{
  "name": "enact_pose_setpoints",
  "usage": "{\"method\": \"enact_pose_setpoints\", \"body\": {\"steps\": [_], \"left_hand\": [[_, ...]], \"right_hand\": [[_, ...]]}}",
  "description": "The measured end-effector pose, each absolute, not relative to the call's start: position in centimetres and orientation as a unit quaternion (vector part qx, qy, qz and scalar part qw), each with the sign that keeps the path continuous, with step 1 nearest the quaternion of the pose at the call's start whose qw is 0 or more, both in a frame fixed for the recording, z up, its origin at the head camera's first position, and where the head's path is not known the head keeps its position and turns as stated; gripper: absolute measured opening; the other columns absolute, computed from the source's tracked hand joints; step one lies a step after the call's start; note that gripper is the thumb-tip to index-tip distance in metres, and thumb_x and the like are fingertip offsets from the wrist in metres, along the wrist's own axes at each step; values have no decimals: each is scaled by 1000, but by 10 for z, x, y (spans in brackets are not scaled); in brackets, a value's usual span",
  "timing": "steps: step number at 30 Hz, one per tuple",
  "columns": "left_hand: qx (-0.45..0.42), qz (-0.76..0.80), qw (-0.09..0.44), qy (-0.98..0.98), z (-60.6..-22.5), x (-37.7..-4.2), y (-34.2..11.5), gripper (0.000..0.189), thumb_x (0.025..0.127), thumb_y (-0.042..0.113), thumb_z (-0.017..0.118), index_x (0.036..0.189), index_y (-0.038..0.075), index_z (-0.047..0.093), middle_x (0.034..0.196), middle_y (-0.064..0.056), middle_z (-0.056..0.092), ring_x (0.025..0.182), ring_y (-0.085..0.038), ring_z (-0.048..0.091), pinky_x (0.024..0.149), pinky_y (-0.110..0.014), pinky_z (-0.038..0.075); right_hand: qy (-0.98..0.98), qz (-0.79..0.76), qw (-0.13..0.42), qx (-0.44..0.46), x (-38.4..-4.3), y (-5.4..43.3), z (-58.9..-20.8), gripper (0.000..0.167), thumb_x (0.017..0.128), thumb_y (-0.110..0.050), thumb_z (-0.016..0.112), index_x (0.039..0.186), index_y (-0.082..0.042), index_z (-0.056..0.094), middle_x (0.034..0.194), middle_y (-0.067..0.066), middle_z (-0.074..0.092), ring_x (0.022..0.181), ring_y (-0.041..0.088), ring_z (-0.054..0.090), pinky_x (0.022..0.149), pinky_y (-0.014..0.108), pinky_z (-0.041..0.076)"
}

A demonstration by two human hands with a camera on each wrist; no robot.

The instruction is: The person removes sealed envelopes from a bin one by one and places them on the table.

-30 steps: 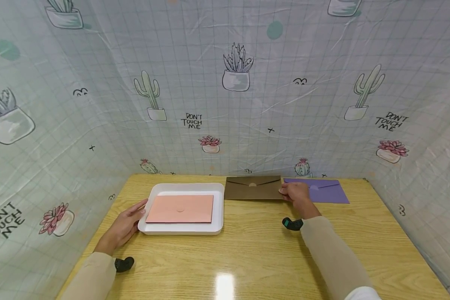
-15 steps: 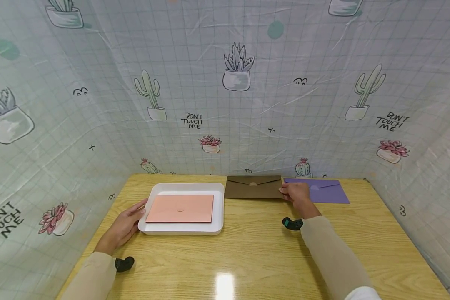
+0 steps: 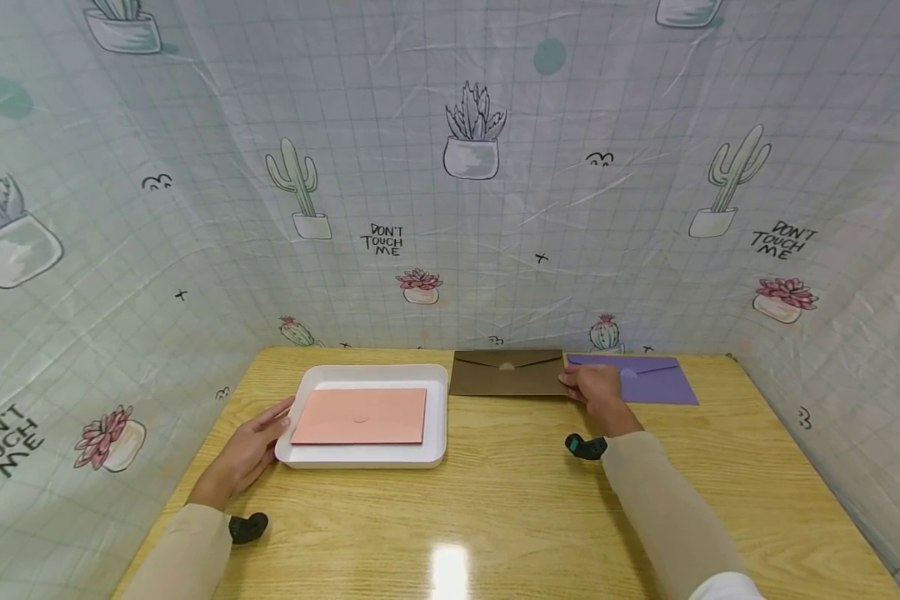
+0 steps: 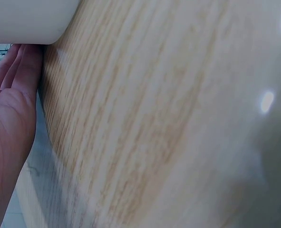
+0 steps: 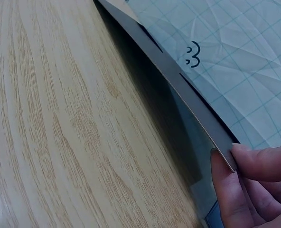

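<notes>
A white tray lies at the left of the table with a pink envelope in it. My left hand rests against the tray's left side, its fingers fairly straight. In the left wrist view the tray's outer wall hides the fingertips. A dark brown envelope lies right of the tray by the back edge. My right hand pinches its lower right corner between thumb and fingers. In the right wrist view the brown envelope is lifted a little, with shadow under it.
A purple envelope lies at the back right, partly behind my right hand. A patterned curtain closes off the back and both sides. The wooden table extends in front of the tray.
The brown envelope's near edge has risen very slightly in my right hand's pinch. The left hand and the tray have stayed in place. The head view has shifted slightly.
</notes>
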State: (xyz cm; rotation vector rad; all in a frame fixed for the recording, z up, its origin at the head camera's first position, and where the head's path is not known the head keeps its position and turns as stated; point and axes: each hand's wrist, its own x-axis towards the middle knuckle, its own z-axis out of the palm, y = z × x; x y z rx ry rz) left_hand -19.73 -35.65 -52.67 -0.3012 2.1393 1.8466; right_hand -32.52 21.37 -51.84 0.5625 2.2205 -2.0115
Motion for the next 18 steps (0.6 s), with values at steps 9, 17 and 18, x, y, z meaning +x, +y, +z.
{"method": "enact_pose_setpoints", "body": {"steps": [9,17,18], "left_hand": [[-107,635,150,751,-527,-198,-357,59,115,25,38,169,23,15,177,-15,8,162,-36,16,109,-19,49],[-107,637,152,748,-526,-197,-357,59,115,25,37,169,24,14,177,-14,6,163,-36,15,119,-30,42],[-107,637,152,748,-526,-197,-357,59,115,25,37,169,24,14,177,-14,6,163,-36,15,120,-30,41]], "right_hand": [[735,-648,48,195,-326,215,-518,35,93,-2,76,126,7,72,81,-6,73,65,7,68,58,20,57],[741,-640,43,199,-326,215,-517,35,93,-4,76,127,6,71,86,-4,73,68,6,69,60,20,59],[742,-639,43,199,-326,214,-517,35,93,-4,76,127,6,71,86,-4,73,68,6,69,61,20,59]]}}
